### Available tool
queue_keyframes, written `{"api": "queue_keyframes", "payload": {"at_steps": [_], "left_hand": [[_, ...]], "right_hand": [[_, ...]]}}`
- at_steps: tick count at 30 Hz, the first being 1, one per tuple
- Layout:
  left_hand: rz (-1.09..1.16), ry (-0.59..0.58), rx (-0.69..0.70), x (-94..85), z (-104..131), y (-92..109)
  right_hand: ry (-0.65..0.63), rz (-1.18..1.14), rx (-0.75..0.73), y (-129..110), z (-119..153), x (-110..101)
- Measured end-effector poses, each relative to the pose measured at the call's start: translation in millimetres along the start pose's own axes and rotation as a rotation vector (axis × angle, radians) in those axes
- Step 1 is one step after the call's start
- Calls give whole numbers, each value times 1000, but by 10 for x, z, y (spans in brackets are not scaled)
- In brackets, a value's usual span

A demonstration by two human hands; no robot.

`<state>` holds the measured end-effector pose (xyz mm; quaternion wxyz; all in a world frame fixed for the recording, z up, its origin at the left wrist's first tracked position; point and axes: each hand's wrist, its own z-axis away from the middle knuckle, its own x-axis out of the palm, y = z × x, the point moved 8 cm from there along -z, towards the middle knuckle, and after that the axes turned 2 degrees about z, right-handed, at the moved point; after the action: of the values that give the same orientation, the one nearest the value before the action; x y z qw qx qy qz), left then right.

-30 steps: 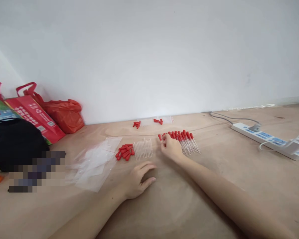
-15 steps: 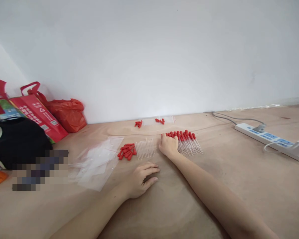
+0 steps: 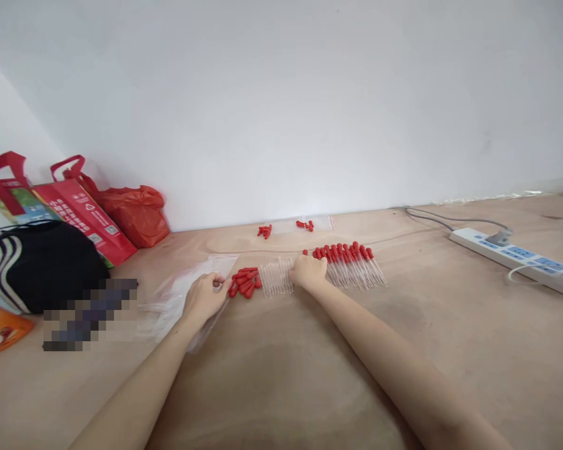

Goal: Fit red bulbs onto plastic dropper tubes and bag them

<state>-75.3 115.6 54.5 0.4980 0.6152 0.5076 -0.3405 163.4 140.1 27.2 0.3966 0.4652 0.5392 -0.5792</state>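
My left hand (image 3: 207,299) is at the left edge of a pile of red rubber bulbs (image 3: 244,282), thumb and fingers drawn together. Whether a bulb is between its fingertips is too small to tell. My right hand (image 3: 308,271) is closed, with curled fingers, between a row of thin clear tubes (image 3: 276,277) and a row of droppers with red bulbs (image 3: 351,265). One red tip shows just beyond its knuckles; the fingers hide what they hold. Beneath my left hand lie clear plastic zip bags (image 3: 176,300).
Near the wall lies another clear bag (image 3: 284,226) with small red bulbs on it. A white power strip (image 3: 520,253) with cables is at right. Red bags (image 3: 87,215), a black striped bag (image 3: 51,269) and an orange packet (image 3: 2,328) stand at left.
My left hand has moved left and forward, from the bare wood to the bulb pile, and its fingers have drawn together. My right hand has shifted slightly left, towards the clear tubes.
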Motion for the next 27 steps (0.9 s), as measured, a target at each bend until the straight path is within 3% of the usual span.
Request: {"api": "queue_keyframes", "payload": {"at_steps": [8, 12, 14, 16, 18, 20, 23, 27], "left_hand": [[-20, -85, -20, 103, -2, -10], [-76, 21, -4, -24, 8, 16], [-95, 161, 113, -150, 78, 186], [-37, 251, 349, -208, 243, 497], [73, 218, 580, -155, 468, 823], [161, 184, 727, -87, 694, 1080], [209, 49, 819, 99, 911, 1317], [247, -31, 801, 241, 953, 1362]], "right_hand": [[-15, -3, -29, -54, 10, 48], [34, -10, -64, -41, 83, -27], [72, -16, -98, 32, 151, -102], [110, -40, -181, 145, 253, -165], [164, -118, -360, 259, 415, -217], [231, -226, -549, 411, 628, -257], [319, -282, -704, 675, 920, -267], [352, -211, -820, 782, 1144, -231]]}}
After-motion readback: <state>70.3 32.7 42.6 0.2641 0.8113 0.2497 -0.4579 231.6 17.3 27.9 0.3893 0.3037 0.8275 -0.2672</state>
